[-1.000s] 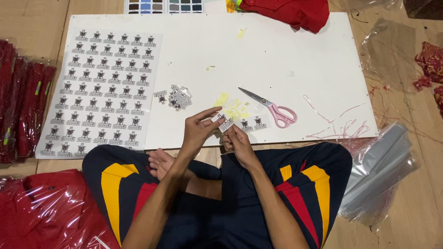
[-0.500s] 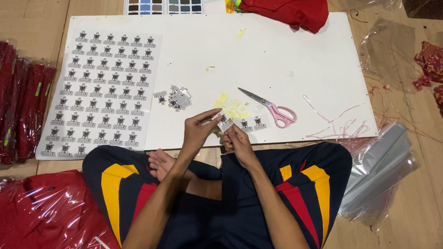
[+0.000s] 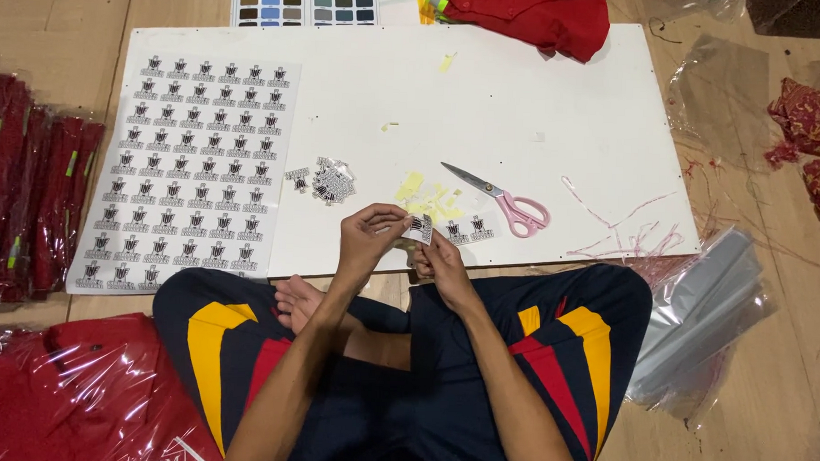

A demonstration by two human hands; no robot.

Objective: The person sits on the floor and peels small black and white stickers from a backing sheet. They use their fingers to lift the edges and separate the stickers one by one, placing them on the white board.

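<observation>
**Hands barely shifted, sticker still pinched at the board's near edge**

Since a second ago almost nothing has moved: your hands stay together over your lap, and only the fingers look slightly re-set on the small cut-out sticker (image 3: pixel 418 229).

Your left hand (image 3: pixel 366 239) curls its fingers onto the sticker's left edge from above; your right hand (image 3: pixel 439 261) pinches its lower right corner from below. Both grasp the same piece, held just above the near edge of the white board (image 3: pixel 541 108).

By the look of it, you are picking at the sticker to part it from its backing (the yellow scraps (image 3: pixel 427 198) just beyond your fingers look like peeled backings). The next move calls for a fingernail under one corner and a slow pull, with the other hand keeping the piece flat.

Just beyond lie two more cut stickers (image 3: pixel 467 231), then the pink-handled scissors (image 3: pixel 506 203). A small pile of cut pieces (image 3: pixel 325 181) sits to the left, beside the uncut sticker sheet (image 3: pixel 194 173). Wrapped red garments (image 3: pixel 25 194) lie stacked at the far left.
</observation>
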